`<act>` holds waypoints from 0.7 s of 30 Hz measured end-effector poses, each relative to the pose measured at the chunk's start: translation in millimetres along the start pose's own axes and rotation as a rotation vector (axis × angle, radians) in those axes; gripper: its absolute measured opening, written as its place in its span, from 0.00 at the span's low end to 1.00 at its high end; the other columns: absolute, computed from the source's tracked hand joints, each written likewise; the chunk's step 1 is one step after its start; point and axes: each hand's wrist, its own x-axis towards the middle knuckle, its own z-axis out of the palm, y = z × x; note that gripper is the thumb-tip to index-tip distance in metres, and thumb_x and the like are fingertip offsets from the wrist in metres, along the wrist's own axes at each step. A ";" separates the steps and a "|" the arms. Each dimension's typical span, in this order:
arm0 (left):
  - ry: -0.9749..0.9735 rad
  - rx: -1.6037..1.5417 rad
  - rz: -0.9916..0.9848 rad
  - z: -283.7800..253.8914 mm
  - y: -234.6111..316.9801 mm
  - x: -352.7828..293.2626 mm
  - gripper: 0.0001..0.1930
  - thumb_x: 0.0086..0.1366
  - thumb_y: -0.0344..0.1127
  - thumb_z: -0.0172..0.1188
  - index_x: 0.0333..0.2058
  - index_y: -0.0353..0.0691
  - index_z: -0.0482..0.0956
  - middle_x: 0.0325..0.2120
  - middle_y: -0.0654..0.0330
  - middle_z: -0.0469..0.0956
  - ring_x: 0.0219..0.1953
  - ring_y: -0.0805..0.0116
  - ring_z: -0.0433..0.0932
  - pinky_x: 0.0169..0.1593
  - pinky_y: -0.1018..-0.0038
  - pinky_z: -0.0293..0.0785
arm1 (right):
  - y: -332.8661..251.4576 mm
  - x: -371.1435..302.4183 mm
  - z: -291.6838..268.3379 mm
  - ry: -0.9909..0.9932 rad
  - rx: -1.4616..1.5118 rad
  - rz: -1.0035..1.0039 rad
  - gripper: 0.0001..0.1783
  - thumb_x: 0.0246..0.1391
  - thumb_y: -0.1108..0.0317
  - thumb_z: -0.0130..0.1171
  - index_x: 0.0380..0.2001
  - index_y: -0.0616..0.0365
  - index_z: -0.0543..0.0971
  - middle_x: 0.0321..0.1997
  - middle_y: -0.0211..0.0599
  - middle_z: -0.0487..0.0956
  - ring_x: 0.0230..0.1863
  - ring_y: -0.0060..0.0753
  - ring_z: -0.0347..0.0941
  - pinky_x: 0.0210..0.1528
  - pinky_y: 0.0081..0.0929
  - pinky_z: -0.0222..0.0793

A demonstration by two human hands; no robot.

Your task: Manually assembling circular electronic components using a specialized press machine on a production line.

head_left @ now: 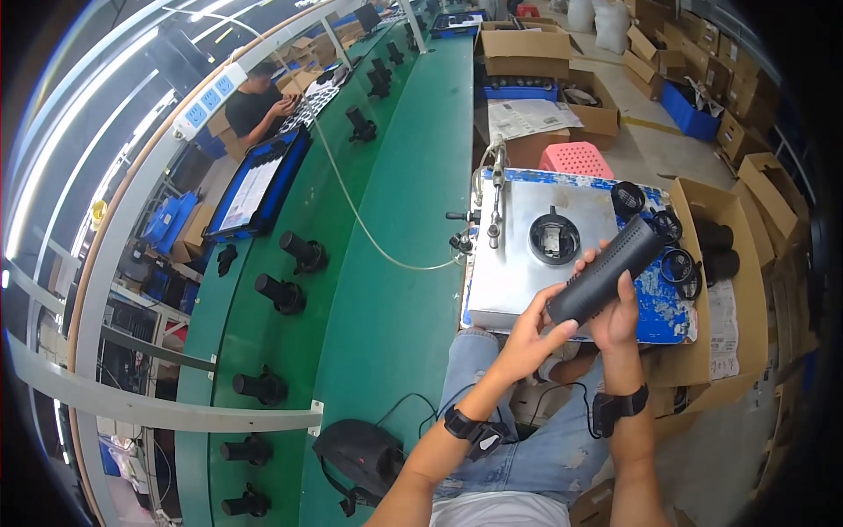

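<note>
Between my two hands is a black cylindrical housing (606,274) with rows of small slots, tilted up to the right. My left hand (534,327) grips its lower left end, thumb along the underside. My right hand (615,318) is wrapped round its middle from below, fingertips showing past the far side. Just beyond the housing, a metal fixture box (518,290) carries a round black ring-shaped part (555,239) set on its top. A metal clamp lever (497,198) stands at the box's left. Several black rings (678,265) lie right of the box on the worn blue board (663,307).
At left a green conveyor (299,351) bears several black cylinders on bases (279,294). A thin hose (351,206) hangs across to the fixture. An open carton (746,334) with black cylinders stands right. A pink stool (575,160) is beyond; a co-worker (255,105) sits far left.
</note>
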 end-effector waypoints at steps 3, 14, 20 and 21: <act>-0.237 -0.631 -0.250 -19.1 -13.5 2.1 0.27 0.72 0.54 0.40 0.48 0.32 0.70 0.31 0.53 0.78 0.29 0.70 0.77 0.35 0.77 0.74 | -8.5 3.3 -12.4 -0.146 0.066 0.009 0.40 0.48 0.51 0.67 0.58 0.55 0.59 0.48 0.37 0.67 0.50 0.37 0.66 0.61 0.36 0.60; -0.177 -0.525 -0.554 -21.7 -41.4 -10.9 0.27 0.72 0.57 0.38 0.42 0.38 0.75 0.21 0.55 0.79 0.20 0.66 0.78 0.28 0.76 0.74 | -30.3 36.8 -31.2 -0.202 -0.140 -0.114 0.34 0.42 0.59 0.68 0.49 0.52 0.61 0.38 0.30 0.65 0.44 0.30 0.66 0.57 0.31 0.62; 0.292 0.633 -0.048 -75.6 -85.1 -73.8 0.07 0.66 0.31 0.53 0.38 0.36 0.78 0.21 0.59 0.79 0.25 0.77 0.77 0.31 0.78 0.73 | -11.2 110.6 -33.0 -0.020 -0.777 -0.402 0.19 0.47 0.72 0.60 0.44 0.61 0.71 0.40 0.34 0.76 0.44 0.28 0.72 0.53 0.27 0.65; 0.287 0.617 -0.053 -84.2 -85.5 -75.4 0.07 0.66 0.31 0.53 0.38 0.36 0.78 0.21 0.59 0.79 0.25 0.77 0.77 0.31 0.78 0.73 | -4.7 115.3 -30.7 -0.044 -0.810 -0.406 0.18 0.46 0.73 0.61 0.43 0.60 0.73 0.39 0.33 0.76 0.43 0.26 0.72 0.51 0.26 0.66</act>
